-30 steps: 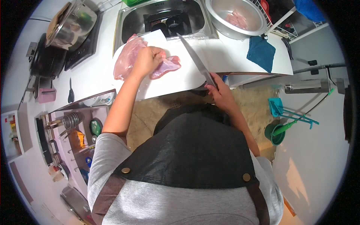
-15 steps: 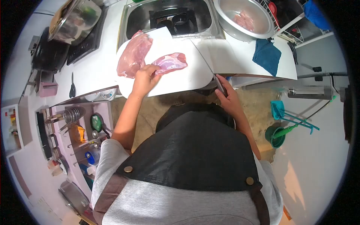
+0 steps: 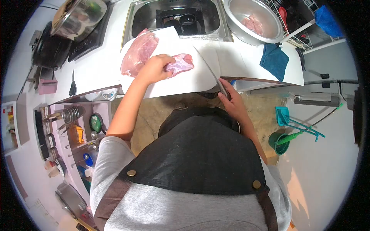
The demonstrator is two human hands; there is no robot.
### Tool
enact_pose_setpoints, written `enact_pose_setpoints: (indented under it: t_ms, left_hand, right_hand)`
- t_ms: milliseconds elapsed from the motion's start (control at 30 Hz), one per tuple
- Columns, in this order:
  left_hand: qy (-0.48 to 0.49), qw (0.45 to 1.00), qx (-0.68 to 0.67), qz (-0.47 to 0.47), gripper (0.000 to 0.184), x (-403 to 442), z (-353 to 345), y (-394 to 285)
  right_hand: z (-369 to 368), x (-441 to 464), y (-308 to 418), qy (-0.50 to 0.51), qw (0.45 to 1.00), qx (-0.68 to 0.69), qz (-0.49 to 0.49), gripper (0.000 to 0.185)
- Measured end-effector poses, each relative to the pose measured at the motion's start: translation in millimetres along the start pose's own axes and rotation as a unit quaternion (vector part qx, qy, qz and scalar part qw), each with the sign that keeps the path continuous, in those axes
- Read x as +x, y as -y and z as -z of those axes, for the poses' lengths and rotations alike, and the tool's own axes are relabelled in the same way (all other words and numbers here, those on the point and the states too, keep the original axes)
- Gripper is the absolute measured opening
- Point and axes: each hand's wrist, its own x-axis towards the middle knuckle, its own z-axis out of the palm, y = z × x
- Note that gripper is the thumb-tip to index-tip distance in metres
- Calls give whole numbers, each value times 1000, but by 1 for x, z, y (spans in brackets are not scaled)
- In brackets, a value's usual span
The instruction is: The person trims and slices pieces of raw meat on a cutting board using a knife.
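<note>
On a white cutting board (image 3: 177, 83) lie two pieces of raw meat. The larger piece of meat (image 3: 137, 54) is at the left. My left hand (image 3: 156, 68) grips the smaller piece of meat (image 3: 181, 65) from its left end, fingers over the top and thumb on the near side, hiding part of it. In my right hand (image 3: 233, 102) is a knife (image 3: 211, 71), held by its dark handle at the board's right edge. The blade points away from me and up to the left, apart from the meat.
Behind the board is a steel sink (image 3: 227, 30). A metal bowl (image 3: 235, 27) with meat pieces stands right of it, near a blue cloth (image 3: 274, 61). Scissors (image 3: 73, 86) lie at the left; a clear-sided pot (image 3: 83, 19) stands at the back left.
My left hand has moved right and farther over the smaller piece of meat, covering more of it. My right hand keeps the knife in nearly the same place.
</note>
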Motion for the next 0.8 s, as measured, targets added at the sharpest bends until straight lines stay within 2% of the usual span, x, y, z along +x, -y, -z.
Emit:
enact_pose_setpoints:
  t_ms: [67, 200, 300, 367, 400, 433, 467, 500, 533, 600, 733, 800]
  left_hand:
    - [112, 991, 62, 32, 13, 8, -3, 10]
    - [131, 989, 61, -14, 10, 14, 1, 19]
    - [150, 986, 67, 15, 6, 24, 11, 7]
    - [121, 987, 70, 83, 10, 29, 15, -8]
    - [124, 987, 69, 80, 10, 31, 12, -14]
    - [108, 994, 33, 4, 11, 34, 5, -21]
    - [91, 993, -2, -71, 12, 37, 0, -26]
    - [91, 993, -2, -71, 12, 38, -8, -25]
    - [122, 990, 19, -66, 15, 36, -19, -19]
    - [156, 985, 40, -64, 17, 34, -31, -13]
    - [136, 988, 59, -43, 14, 33, -41, -11]
    - [131, 989, 49, -45, 13, 32, -43, -6]
  right_hand:
    - [1, 0, -4, -2, 1000, 4, -7, 48]
    - [3, -3, -14, -24, 999, 38, -26, 48]
    - [7, -9, -13, -31, 999, 25, -22, 48]
    - [10, -12, -12, -34, 998, 31, -33, 48]
    - [11, -14, -12, -28, 998, 37, -41, 49]
    - [10, -15, -17, -31, 998, 37, -42, 49]
    - [8, -15, -25, -52, 999, 0, -1, 49]
    - [7, -14, -30, -72, 996, -36, 41, 49]
    - [10, -13, -20, -72, 996, -36, 42, 49]
    - [16, -14, 1, 29, 976, 105, -186, 49]
    - [9, -17, -1, 22, 973, 155, -167, 49]
    - [7, -16, -2, 65, 971, 125, -194, 50]
